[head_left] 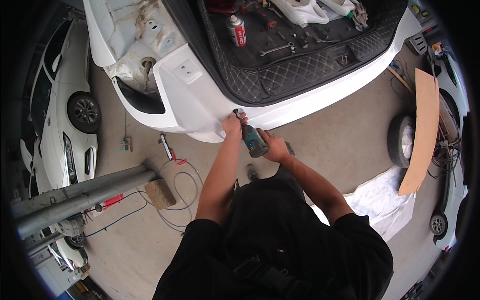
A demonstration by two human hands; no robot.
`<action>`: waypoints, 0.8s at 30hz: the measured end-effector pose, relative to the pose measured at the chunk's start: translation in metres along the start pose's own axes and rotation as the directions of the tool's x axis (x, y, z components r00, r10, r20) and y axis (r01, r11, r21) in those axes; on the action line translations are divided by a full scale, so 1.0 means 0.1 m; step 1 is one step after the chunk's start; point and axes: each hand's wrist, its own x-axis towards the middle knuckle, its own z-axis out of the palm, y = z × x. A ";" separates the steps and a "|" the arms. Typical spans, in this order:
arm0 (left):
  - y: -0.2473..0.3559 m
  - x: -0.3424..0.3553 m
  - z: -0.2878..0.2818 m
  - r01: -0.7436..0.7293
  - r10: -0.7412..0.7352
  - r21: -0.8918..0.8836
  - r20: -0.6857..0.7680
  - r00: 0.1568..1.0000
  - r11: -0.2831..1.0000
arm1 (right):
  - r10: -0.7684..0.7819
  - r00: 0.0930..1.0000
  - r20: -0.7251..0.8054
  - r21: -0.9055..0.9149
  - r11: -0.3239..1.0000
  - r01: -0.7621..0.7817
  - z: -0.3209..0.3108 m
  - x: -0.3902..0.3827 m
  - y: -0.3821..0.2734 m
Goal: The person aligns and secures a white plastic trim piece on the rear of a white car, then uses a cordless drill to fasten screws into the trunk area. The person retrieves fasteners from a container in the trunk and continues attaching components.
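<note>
My right hand (272, 146) is wrapped round the grip of a green and black cordless power driver (254, 142). The tool's nose points away from me, toward the rear corner of a white car body (195, 102). At that nose my left hand (233, 124) is closed, its fingertips pinched beside a dark round opening (238, 111) in the white panel. What the left fingers hold is too small and partly hidden to make out.
On the quilted boot mat (300, 67) are a spray can (236, 31), a combination wrench (276, 49), white jugs (303, 11) and small hardware. A hose (186, 175), a post (85, 195) and a wood block (160, 194) are at left. A tyre (400, 141) and a tan board (421, 132) stand right.
</note>
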 end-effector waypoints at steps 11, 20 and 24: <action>-0.01 0.04 -0.03 -0.013 0.013 0.041 0.002 1.000 0.999 | -0.027 0.999 -0.025 -0.027 0.999 0.026 0.00 0.01 -0.02; 0.06 -0.07 -0.26 0.036 -0.067 0.163 0.186 0.980 0.986 | -0.003 1.000 0.022 -0.103 0.995 0.005 -0.01 0.00 -0.10; 0.08 -0.20 -0.29 0.068 -0.093 0.106 0.244 0.965 0.992 | -0.072 0.997 0.016 -0.130 0.989 0.073 -0.05 0.03 -0.05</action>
